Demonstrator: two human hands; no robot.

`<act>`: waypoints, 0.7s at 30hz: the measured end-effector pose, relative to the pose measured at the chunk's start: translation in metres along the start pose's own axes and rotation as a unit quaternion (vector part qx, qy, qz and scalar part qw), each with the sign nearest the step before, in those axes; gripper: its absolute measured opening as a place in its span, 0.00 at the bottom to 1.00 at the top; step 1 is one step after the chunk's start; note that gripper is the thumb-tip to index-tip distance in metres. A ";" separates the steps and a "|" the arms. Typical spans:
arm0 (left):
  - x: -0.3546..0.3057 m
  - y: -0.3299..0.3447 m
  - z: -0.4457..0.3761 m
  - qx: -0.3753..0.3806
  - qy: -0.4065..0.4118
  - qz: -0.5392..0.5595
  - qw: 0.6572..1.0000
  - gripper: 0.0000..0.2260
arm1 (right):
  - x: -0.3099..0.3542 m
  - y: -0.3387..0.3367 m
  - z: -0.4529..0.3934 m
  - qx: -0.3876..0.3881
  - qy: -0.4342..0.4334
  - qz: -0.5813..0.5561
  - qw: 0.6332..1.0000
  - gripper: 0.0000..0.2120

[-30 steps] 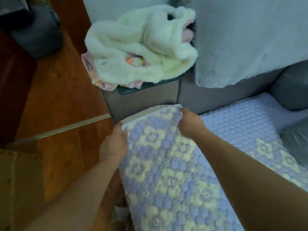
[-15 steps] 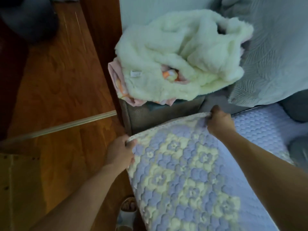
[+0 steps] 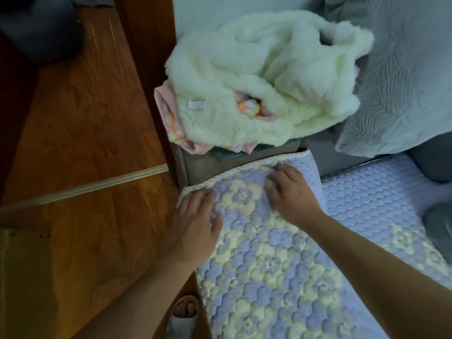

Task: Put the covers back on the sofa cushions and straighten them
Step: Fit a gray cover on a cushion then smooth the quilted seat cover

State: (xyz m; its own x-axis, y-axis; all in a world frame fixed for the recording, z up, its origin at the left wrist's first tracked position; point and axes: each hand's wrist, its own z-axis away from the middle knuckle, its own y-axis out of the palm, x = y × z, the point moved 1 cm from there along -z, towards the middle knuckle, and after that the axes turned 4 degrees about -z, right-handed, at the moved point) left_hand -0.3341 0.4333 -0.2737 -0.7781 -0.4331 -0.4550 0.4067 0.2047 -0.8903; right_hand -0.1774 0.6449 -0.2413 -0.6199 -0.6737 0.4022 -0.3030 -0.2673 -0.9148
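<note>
A quilted purple cover with cream flowers (image 3: 274, 267) lies over the sofa seat cushion, its pale trimmed edge up against the grey armrest (image 3: 198, 167). My left hand (image 3: 195, 223) rests flat on the cover's near left corner, fingers spread. Flat on the cover near its far edge lies my right hand (image 3: 291, 192), fingers spread and pressing down. A second stretch of the same purple cover (image 3: 374, 196) covers the seat to the right.
A fluffy cream blanket (image 3: 264, 79) with pink cloth under it is heaped on the armrest. A grey textured throw (image 3: 401, 77) hangs over the sofa back. Grey cushions (image 3: 433, 162) sit at the right. Wooden floor (image 3: 80, 133) lies to the left, my slippered foot (image 3: 184, 311) below.
Both hands have let go of the cover's far edge, which they held lifted, and now lie flat on it. The cover has come down onto the seat against the armrest.
</note>
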 end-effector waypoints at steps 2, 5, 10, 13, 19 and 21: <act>-0.008 0.004 -0.001 0.023 -0.007 -0.052 0.998 0.30 | -0.012 0.006 -0.006 0.054 -0.023 0.022 0.998 0.21; -0.018 0.012 -0.005 0.037 -0.056 -0.091 0.994 0.35 | -0.023 0.010 -0.010 0.102 -0.001 0.078 0.992 0.28; -0.041 0.004 -0.032 0.099 -0.114 -0.173 0.973 0.33 | -0.021 0.009 -0.028 0.138 0.003 0.145 0.980 0.32; -0.056 0.001 -0.045 0.130 -0.163 -0.203 0.957 0.32 | -0.009 0.015 -0.035 0.149 0.029 0.171 0.973 0.36; -0.072 0.004 -0.034 0.117 -0.036 -0.274 0.954 0.24 | 0.016 0.021 -0.017 0.153 -0.020 0.279 0.948 0.25; -0.067 0.010 -0.024 0.110 -0.016 -0.221 0.969 0.29 | 0.007 0.018 -0.006 0.143 -0.077 0.261 0.952 0.24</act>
State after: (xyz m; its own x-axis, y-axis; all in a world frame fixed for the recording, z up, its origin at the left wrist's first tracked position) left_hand -0.2896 0.4857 -0.2530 -0.8859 -0.4631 -0.0265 0.1317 -0.1965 -0.9716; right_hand -0.1911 0.6393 -0.2550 -0.5112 -0.8536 -0.0999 0.2393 -0.0298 -0.9705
